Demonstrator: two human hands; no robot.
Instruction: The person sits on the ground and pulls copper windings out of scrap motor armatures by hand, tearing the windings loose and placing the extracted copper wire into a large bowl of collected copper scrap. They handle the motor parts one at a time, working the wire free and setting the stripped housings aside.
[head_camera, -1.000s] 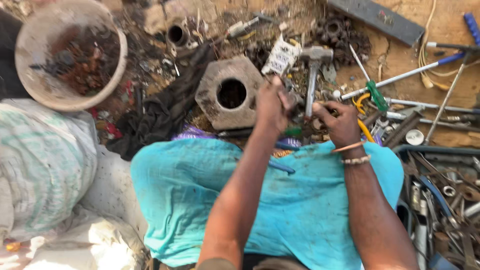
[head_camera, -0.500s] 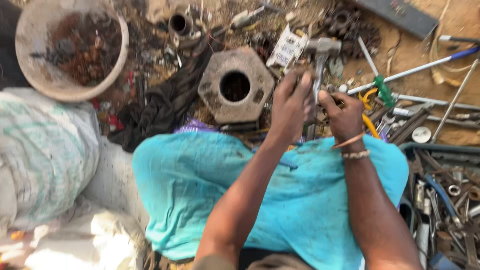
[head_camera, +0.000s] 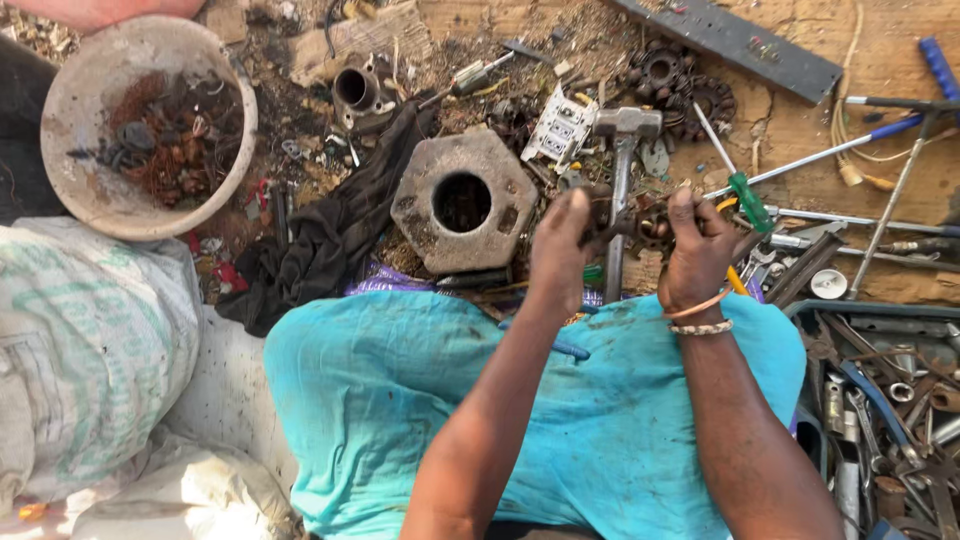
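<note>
My left hand (head_camera: 560, 250) and my right hand (head_camera: 695, 250) are both closed on a small rusty metal part (head_camera: 632, 222) held between them, above my lap in a turquoise cloth (head_camera: 520, 400). Just behind the part a hammer (head_camera: 622, 150) lies with its steel head away from me. A hexagonal concrete block with a round hole (head_camera: 462, 200) sits left of my left hand. My right wrist wears two bangles.
A round bowl of rusty scrap and copper wire (head_camera: 150, 125) stands far left, above a white sack (head_camera: 90, 350). A black rag (head_camera: 330, 230) lies beside the block. Screwdrivers (head_camera: 740, 185), rods and a tray of loose tools (head_camera: 890, 400) fill the right side.
Both hands stay together on the small part, with the fingers shifting slightly around it. The view has drifted a little, so the block and hammer sit lower in the frame.
</note>
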